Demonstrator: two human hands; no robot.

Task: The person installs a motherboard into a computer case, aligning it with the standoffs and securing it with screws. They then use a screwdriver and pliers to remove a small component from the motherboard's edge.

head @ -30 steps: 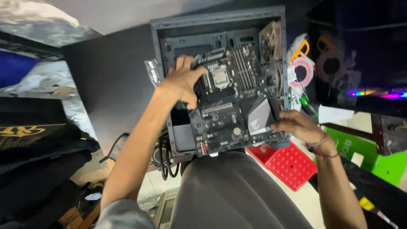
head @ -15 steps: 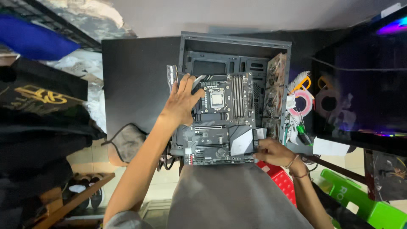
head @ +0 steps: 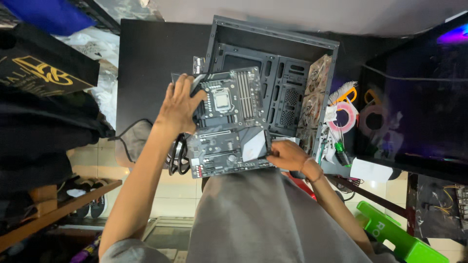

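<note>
A dark motherboard (head: 229,126) with a silver socket in its middle is held over an open black computer case (head: 282,87) that lies flat on a black table (head: 156,58). My left hand (head: 179,104) grips the board's left edge, fingers curled over its top. My right hand (head: 287,155) holds the board's lower right corner beside a pale angular heatsink. The board sits toward the case's left and near side, partly off it.
Clear fans (head: 314,92) line the case's right wall. Scissors and tape rolls (head: 343,117) lie right of the case, before a dark monitor (head: 414,107). Black cables (head: 178,156) hang off the table edge. A green box (head: 390,234) and shelves with shoes (head: 87,199) sit on the floor.
The board has shifted left and toward me, out from the case's middle. Both hands kept their grip and moved with it; the view also swung left.
</note>
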